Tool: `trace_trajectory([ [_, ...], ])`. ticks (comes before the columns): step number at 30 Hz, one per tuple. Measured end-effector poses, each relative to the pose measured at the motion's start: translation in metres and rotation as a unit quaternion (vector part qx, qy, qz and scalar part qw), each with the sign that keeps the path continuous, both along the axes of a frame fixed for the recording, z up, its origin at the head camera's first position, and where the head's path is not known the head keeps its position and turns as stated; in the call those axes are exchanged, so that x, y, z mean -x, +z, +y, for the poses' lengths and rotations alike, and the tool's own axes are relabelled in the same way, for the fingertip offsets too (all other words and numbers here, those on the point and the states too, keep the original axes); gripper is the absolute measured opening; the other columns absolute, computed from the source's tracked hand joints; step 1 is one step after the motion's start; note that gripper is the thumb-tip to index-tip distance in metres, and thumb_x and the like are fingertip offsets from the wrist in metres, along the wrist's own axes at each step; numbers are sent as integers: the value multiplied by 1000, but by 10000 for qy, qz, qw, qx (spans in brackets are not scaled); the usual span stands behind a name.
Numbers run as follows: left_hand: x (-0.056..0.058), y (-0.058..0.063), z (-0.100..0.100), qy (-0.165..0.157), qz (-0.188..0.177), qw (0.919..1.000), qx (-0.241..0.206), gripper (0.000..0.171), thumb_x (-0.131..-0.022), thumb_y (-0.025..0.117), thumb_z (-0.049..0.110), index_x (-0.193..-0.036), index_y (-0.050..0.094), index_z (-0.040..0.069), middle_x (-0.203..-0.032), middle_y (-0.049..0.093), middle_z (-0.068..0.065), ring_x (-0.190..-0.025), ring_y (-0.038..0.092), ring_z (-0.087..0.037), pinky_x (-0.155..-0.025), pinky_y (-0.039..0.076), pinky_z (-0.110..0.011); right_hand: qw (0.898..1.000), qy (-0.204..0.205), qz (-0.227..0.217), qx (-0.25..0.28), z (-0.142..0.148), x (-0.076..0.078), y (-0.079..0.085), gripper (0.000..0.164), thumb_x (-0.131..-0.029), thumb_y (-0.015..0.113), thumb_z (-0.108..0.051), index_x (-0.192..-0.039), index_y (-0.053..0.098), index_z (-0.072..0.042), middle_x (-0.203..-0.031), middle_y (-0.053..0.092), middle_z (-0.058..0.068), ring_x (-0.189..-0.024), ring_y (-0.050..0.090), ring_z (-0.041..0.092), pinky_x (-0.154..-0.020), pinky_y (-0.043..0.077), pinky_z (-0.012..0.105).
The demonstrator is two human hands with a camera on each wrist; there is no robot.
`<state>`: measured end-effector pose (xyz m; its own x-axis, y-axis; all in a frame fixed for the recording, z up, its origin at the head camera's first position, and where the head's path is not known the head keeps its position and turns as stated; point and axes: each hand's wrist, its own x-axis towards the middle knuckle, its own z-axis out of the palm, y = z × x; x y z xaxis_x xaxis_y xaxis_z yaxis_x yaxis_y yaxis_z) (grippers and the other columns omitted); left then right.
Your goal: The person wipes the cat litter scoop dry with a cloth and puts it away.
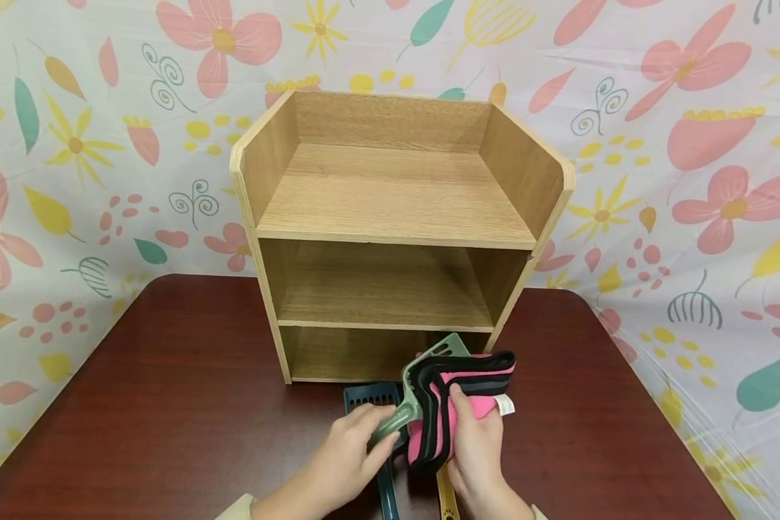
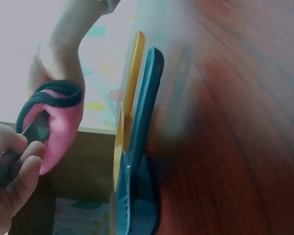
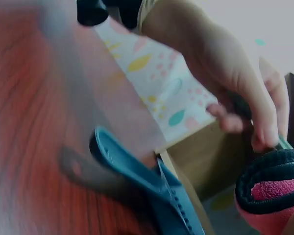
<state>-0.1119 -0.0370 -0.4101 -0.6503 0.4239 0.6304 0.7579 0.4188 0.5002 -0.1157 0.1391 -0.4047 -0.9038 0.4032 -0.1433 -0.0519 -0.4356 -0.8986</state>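
Note:
My left hand [image 1: 341, 462] grips the handle of a green slotted litter scoop [image 1: 399, 417], its slotted end tilted up toward the shelf. In my right hand [image 1: 479, 451] is a folded pink cloth [image 1: 474, 406] with black edging and a white tag. The cloth overlaps part of the green scoop in the head view. From the left wrist, the scoop's handle runs up against the cloth's pink side [image 2: 63, 127]. Beneath both hands, a blue litter scoop [image 1: 372, 394] and a yellow-handled tool [image 1: 447, 495] lie on the table, the latter partly hidden.
A wooden shelf unit [image 1: 396, 191] with a top tray and two lower compartments stands at the back middle of the dark red-brown table [image 1: 169, 404]. Behind it hangs a flower-print cloth backdrop [image 1: 663, 217].

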Motion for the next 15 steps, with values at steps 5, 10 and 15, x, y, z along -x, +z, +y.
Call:
trace_trajectory([
  [5, 1, 6, -14, -299, -269, 9992, -12, 22, -85, 68, 6, -105, 65, -1, -91, 67, -8, -74, 59, -5, -63, 47, -7, 9997, -154, -148, -146, 18, 1, 4, 25, -96, 56, -21, -117, 52, -8, -94, 69, -5, -83, 68, 9, -73, 57, 27],
  [10, 7, 10, -29, -641, -250, 9976, 2, 22, -83, 69, 8, -104, 66, 3, -90, 67, -3, -74, 57, -1, -63, 45, -6, 9964, 832, 79, -141, 44, 2, 14, 17, -99, 50, -28, -109, 54, -15, -88, 70, -6, -77, 69, 8, -69, 56, 25],
  [15, 14, 12, -39, -1162, -488, 9920, 14, 22, -84, 69, 9, -105, 66, 5, -90, 68, -3, -74, 55, 1, -62, 45, -7, 9494, 3006, 778, 475, 64, 5, 17, 28, -105, 31, -27, -106, 57, -16, -93, 72, -2, -84, 69, 9, -74, 56, 25],
])
